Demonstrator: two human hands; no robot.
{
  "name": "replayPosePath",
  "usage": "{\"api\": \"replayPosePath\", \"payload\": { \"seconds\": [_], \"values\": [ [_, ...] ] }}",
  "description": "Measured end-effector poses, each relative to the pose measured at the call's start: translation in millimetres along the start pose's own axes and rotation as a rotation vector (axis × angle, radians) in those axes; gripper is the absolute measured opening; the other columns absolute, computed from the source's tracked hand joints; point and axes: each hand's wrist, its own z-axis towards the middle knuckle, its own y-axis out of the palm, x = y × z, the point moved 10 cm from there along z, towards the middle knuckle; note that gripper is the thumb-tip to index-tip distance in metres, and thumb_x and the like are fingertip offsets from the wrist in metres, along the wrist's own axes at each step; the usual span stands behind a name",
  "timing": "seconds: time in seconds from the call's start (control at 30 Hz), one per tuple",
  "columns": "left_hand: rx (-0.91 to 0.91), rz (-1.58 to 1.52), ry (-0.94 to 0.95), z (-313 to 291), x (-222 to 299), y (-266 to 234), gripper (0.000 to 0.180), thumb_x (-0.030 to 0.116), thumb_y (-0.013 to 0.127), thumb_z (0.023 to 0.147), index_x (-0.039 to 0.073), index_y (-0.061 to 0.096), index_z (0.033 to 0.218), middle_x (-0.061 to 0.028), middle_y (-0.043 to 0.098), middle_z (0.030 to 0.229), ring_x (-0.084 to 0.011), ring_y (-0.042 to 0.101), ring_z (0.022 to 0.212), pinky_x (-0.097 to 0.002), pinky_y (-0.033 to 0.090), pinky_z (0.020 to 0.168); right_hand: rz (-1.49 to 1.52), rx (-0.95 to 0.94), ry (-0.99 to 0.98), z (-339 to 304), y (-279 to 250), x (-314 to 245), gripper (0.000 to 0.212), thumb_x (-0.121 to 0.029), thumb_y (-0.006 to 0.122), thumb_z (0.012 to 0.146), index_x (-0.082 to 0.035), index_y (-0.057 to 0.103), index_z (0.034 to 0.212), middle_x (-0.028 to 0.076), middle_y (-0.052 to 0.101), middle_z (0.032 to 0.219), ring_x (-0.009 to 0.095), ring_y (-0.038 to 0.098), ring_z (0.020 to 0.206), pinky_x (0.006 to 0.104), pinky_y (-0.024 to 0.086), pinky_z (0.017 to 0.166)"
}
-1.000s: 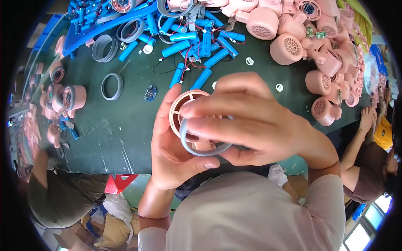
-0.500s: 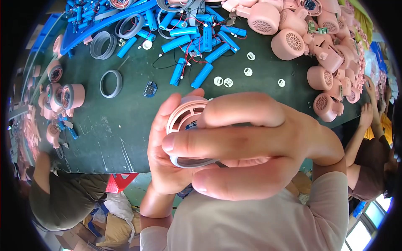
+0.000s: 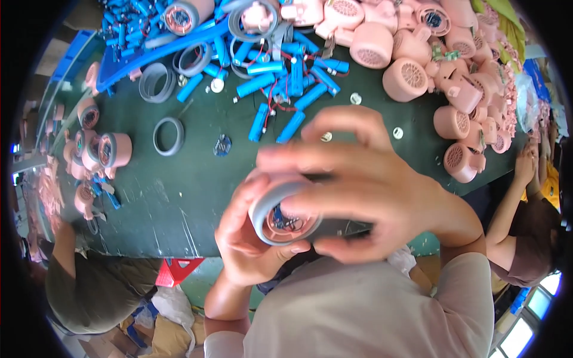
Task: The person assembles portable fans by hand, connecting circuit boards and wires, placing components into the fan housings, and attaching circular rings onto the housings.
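My left hand [image 3: 239,247] is wrapped around a round pink fan housing [image 3: 276,179] at the near edge of the table. A grey ring [image 3: 259,210] sits around the housing's round end, tilted toward me. Inside the end, a blue circuit board with wires [image 3: 287,222] shows in part. My right hand [image 3: 364,188] is over the housing with its fingers spread and somewhat blurred. One of its fingers lies across the ring's opening, and others reach over the far side. Whether they press on the housing I cannot make out.
Blue battery cells [image 3: 286,77] with wires lie at the far middle. Pink fan housings [image 3: 406,80] pile up at right; others [image 3: 116,149] stand at left. A loose grey ring [image 3: 168,136] and a round circuit board [image 3: 222,145] lie on the table. Co-workers' arms [image 3: 514,194] show at both sides.
The housing has turned in my left hand and come slightly nearer, and the grey ring now rims its visible end. My right fingers have lifted and spread. The view has shifted a little.
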Motion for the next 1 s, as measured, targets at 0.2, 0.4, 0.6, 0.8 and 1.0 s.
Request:
{"api": "replayPosePath", "payload": {
  "seconds": [0.2, 0.4, 0.6, 0.8, 1.0],
  "values": [
    [-0.002, 0.352, 0.060, -2, -6, 23, 0.063, -0.004, 0.080, 0.064, -0.008, 0.052, 0.120, -0.0202, 0.051, 0.118, -0.0270, 0.059, 0.101, -0.0345, 0.050, 0.081, 0.520, -0.046, 0.678, -22, 62, 70, 0.025, -0.022, 0.056, 0.090, 0.001, 0.064, 0.085, 0.016, 0.062, 0.075, 0.025, 0.061, 0.065, 0.0338, 0.047, 0.058],
    [-0.241, 0.727, 0.081, -10, 11, 16, 0.067, 0.000, 0.078, 0.061, -0.001, 0.053, 0.123, -0.0227, 0.055, 0.114, -0.0346, 0.059, 0.101, -0.0450, 0.047, 0.091, 0.106, 0.019, 0.359, -21, 52, 48, 0.026, -0.024, 0.061, 0.085, -0.002, 0.063, 0.100, 0.015, 0.062, 0.091, 0.030, 0.061, 0.082, 0.0392, 0.050, 0.070],
    [0.112, 1.319, 0.192, 13, 71, -138, 0.049, 0.000, 0.062, 0.077, 0.001, 0.052, 0.125, -0.0206, 0.055, 0.120, -0.0390, 0.052, 0.113, -0.0433, 0.038, 0.098, -1.138, -0.097, 0.475, -57, -86, 82, 0.059, -0.006, 0.065, 0.066, -0.008, 0.055, 0.124, 0.014, 0.052, 0.118, 0.034, 0.048, 0.113, 0.0463, 0.038, 0.096],
    [0.524, 1.941, 0.379, 15, 119, -125, 0.079, 0.020, 0.077, 0.072, 0.008, 0.040, 0.140, -0.0221, 0.040, 0.138, -0.0407, 0.039, 0.127, -0.0506, 0.031, 0.103, -0.796, -0.012, 0.409, -38, -91, 57, 0.070, 0.001, 0.077, 0.057, -0.007, 0.056, 0.123, 0.014, 0.056, 0.117, 0.030, 0.052, 0.111, 0.0424, 0.041, 0.096],
    [-0.119, 0.609, 0.334, 2, 42, -6, 0.128, 0.025, 0.092, 0.055, 0.028, 0.008, 0.151, -0.0293, 0.022, 0.147, -0.0436, 0.031, 0.134, -0.0524, 0.035, 0.104, 0.982, 0.029, 0.390, -14, 26, 30, 0.076, -0.014, 0.086, 0.066, -0.002, 0.048, 0.131, 0.015, 0.051, 0.128, 0.026, 0.046, 0.124, 0.0392, 0.041, 0.101]
  ]
}}
